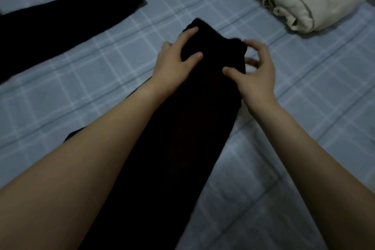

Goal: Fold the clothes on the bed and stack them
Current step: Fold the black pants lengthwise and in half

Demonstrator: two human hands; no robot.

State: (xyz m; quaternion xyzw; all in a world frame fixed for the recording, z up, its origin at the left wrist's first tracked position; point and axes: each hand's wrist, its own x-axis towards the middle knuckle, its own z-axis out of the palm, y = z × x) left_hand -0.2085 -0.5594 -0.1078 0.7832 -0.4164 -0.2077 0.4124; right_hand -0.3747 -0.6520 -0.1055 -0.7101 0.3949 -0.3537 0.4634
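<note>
Two black garments (172,128) (60,16); one cream bundle (316,0)

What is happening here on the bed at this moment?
A person is handling a long dark garment lying lengthwise on the checked sheet. The left hand and the right hand both grip its far end. A second dark garment lies spread out at the far left, and a cream bundle sits at the far right.

Left hand (172,65), right hand (257,79), fingers (190,31) curled
</note>
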